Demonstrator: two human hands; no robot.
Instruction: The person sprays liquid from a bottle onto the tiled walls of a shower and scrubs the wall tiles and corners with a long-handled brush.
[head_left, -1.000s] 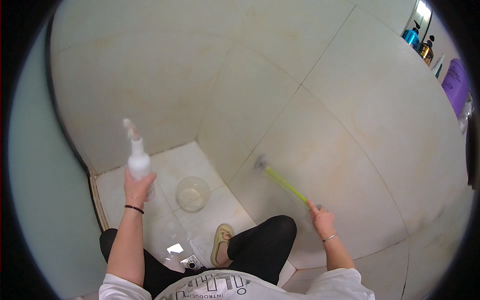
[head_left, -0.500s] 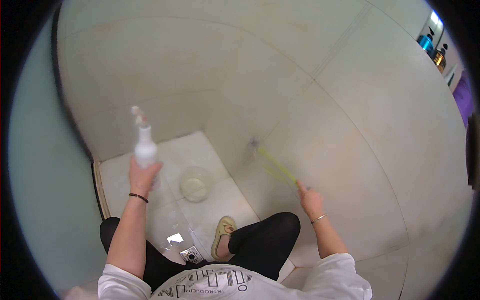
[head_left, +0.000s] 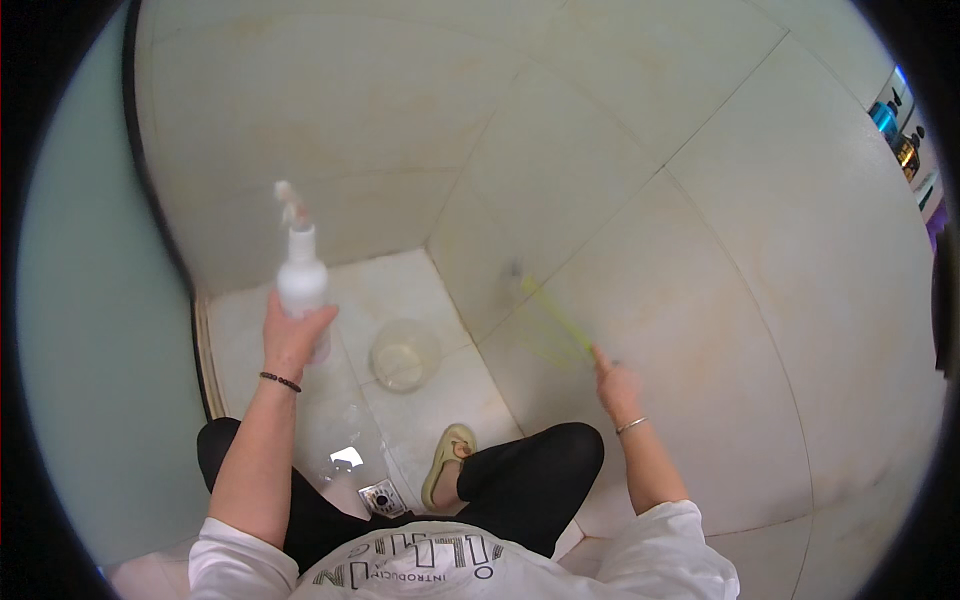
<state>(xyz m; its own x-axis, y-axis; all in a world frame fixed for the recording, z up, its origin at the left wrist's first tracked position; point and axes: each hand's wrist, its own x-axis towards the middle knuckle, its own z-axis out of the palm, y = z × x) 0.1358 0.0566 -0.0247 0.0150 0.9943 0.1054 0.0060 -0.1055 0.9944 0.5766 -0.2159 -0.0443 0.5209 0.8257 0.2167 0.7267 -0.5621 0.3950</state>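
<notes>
Two things are in our hands, and we read the view as a clock face. Toward 9 o'clock our left hand (head_left: 292,330) has its grip wrapped around the lower part of a white bottle (head_left: 303,285), whose spray nozzle points almost to 12. It is held up over the floor (head_left: 455,395), near the corner. Toward 4 our right hand (head_left: 617,388) has its grip around the end of a brush (head_left: 560,315); the green handle slants up from our fingers toward between 10 and 11, and its grey head lies close to the centre, at the wall (head_left: 700,300). Handle and head are blurred, so we cannot tell whether the bristles press on the tile. Toward 8 a clear tub (head_left: 405,335) stands on the floor, between our hands. Near 7 we see a square drain (head_left: 381,498), and just short of 6 our green shoe (head_left: 450,465). At 9, by the rim, rises a pale panel (head_left: 90,350); toward 2, a blue pump (head_left: 884,118) stands beside an amber one.
</notes>
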